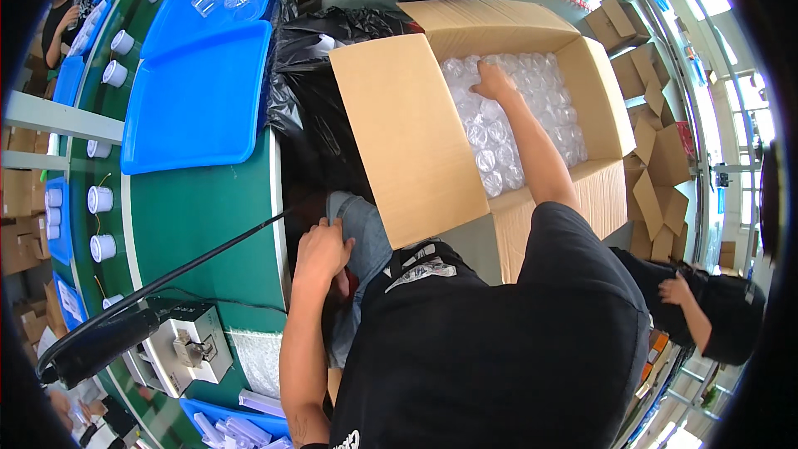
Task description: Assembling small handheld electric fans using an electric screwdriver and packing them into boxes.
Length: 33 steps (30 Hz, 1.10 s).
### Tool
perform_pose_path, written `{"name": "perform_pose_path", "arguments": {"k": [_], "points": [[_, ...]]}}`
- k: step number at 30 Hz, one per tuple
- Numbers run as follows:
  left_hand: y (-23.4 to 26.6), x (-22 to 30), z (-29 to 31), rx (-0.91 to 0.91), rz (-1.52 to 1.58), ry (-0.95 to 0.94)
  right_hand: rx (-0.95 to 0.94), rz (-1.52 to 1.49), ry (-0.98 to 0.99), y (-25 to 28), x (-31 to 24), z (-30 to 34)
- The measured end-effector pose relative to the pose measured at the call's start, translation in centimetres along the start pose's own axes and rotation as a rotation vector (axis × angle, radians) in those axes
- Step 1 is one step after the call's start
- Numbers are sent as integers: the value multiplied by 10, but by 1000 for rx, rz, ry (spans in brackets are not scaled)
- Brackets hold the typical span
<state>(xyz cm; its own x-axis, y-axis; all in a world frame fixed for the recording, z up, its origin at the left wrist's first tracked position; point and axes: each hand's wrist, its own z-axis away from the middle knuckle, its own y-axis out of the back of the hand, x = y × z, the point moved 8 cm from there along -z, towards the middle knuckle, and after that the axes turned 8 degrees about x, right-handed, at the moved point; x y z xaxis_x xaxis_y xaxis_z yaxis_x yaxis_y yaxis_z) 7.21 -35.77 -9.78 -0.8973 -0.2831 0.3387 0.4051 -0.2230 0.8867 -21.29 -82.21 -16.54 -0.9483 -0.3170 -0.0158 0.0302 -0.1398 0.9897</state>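
My right hand [496, 83] reaches into a large open cardboard box [407, 141], at the far side of its contents. Rows of clear plastic cups [499, 154] fill the box. The hand touches the cups, and its fingertips are partly hidden, so a grip on one of them cannot be made out. Over by my leg in jeans [366, 229], my left hand [322, 251] rests with thumb and fingers apart, holding nothing. It is beside the edge of the green work table [199, 216].
Blue trays [195, 100] lie on the table, the far one with clear cups [241, 2]. A black plastic bag [316, 75] hangs between table and box. A machine with a black lever [100, 349] stands near left. White tubs [100, 198] line a belt. Other people work nearby.
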Motion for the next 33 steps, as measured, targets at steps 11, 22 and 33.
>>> {"name": "perform_pose_path", "arguments": {"k": [11, 22, 33], "points": [[-3, -3, 5, -14, -8, 12, 40, 27, -66, 3, -27, 30], [-8, 2, -2, 15, 13, -35, 70, -55, 397, 5, -97, 17], [-21, -11, 8, -73, -28, -8, 160, -333, -1, -6, -95, 28]]}}
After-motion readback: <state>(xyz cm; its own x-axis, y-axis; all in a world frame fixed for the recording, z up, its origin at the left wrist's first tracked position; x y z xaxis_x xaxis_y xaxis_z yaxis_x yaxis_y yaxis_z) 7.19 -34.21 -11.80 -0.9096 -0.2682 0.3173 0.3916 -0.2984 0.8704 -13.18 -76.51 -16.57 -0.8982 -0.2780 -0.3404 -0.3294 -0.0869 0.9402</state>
